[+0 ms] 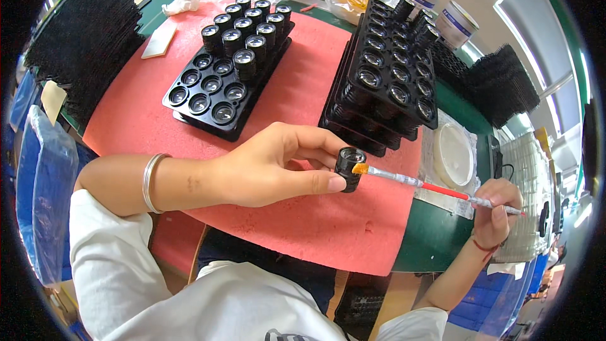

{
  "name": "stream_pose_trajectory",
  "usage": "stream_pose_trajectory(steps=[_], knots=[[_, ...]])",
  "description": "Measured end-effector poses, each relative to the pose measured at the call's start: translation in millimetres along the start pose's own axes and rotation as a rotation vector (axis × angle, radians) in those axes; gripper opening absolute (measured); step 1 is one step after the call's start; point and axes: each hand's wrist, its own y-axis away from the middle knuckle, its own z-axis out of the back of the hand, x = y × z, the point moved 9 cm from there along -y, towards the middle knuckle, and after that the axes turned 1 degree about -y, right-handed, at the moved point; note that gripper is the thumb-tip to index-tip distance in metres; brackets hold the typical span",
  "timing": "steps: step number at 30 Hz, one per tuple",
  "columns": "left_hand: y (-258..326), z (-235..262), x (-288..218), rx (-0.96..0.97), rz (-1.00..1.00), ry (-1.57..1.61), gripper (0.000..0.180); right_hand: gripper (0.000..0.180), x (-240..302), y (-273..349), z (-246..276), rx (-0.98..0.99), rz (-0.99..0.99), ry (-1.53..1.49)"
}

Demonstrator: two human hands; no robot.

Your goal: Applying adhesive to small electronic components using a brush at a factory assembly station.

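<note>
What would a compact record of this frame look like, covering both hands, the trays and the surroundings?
Left hand: pinches a black lens barrel, glass end up
Right hand: grips a thin brush near its far end
Brush tip: over the barrel's side; exact contact unclear
Left tray: tall barrels farther off, low lenses nearer
Right tray stack: lenses on top, some taller barrels at the far end
Surface: pink foam mat on green table
Beyond: two cans
</note>
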Motion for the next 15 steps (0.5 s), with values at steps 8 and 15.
stream_pose_trajectory(steps=[8, 15], knots=[[1.3, -6.5, -4.4, 0.053, -0.073, 0.000, 0.027, 0.020, 1.6, -1.2, 3.3, -0.012, -0.012, -0.039], [16.9, -17.8, -51.4, 0.095, -0.348, -0.604, 0.026, 0.021, -5.9, -0.5, 32.9, -0.169, -0.030, -0.327]])
